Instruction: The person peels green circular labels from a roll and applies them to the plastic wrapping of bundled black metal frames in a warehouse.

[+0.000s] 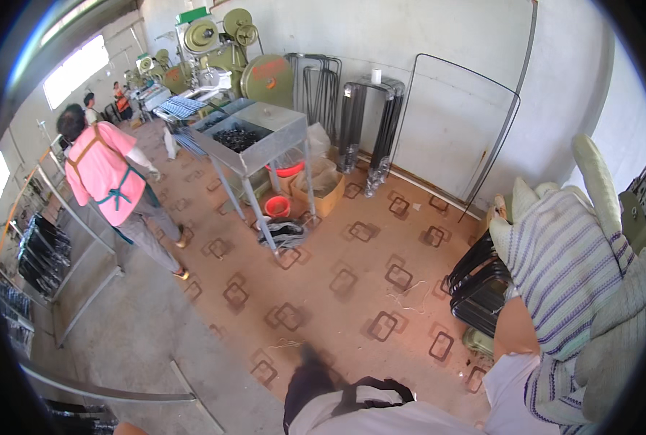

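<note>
My right hand [569, 254], in a knit glove with purple-grey stripes, is raised very close to the head view at the right. Its fingers look apart, one pointing up. I see nothing clearly held in it. Beside it at the right rim is a black object [645, 210], cut off by the picture's edge; whether the glove touches it I cannot tell. Beyond the hand stands a bundle of bent black tubes [478, 283], partly hidden by it. A patch of skin [128, 429] shows at the lower left edge, but my left hand is out of view.
A metal table [272, 116] holds small dark parts, with a red bucket [277, 207] and a cardboard box [323, 192] below. Green machines [266, 78] stand behind. Black tube frames [370, 123] lean near the wall. A person in pink [109, 163] walks near metal racks [76, 210].
</note>
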{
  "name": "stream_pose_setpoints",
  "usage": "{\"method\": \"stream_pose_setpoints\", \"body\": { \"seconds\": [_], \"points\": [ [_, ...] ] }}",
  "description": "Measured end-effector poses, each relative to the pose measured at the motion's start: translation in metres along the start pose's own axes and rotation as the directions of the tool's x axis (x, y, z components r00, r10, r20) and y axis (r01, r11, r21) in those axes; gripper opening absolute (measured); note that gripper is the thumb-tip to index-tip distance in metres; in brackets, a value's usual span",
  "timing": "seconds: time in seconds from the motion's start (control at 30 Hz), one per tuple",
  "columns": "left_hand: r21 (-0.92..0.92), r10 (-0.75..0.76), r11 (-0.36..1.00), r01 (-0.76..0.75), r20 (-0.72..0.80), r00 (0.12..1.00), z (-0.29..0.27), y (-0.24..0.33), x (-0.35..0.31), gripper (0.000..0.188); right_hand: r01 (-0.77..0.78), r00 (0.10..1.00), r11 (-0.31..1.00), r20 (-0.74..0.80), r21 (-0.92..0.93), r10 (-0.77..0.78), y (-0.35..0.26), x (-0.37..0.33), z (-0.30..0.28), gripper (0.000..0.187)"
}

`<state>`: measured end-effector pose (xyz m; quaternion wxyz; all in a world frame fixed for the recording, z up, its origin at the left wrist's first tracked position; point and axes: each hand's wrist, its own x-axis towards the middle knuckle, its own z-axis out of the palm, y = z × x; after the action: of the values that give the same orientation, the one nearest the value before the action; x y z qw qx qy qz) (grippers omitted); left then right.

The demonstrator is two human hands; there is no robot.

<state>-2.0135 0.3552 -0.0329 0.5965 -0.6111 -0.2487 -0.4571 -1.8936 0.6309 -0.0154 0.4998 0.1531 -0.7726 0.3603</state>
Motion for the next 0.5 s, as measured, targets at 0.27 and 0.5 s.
{"method": "stream_pose_setpoints", "body": {
  "seconds": [0.27,0.5],
  "points": [
    [-0.096,-0.052,0.994,0.047,-0.051,0.997,0.028,-0.156,-0.088,0.018,-0.122,0.981,0.989,-0.161,-0.086,0.107,0.12,0.051,0.055,0.046],
    [-0.178,-0.15,0.975,0.131,-0.099,0.984,0.086,-0.268,-0.187,0.017,-0.272,0.94,0.941,-0.264,-0.202,0.215,0.235,0.082,0.068,0.048]
  ]
}}
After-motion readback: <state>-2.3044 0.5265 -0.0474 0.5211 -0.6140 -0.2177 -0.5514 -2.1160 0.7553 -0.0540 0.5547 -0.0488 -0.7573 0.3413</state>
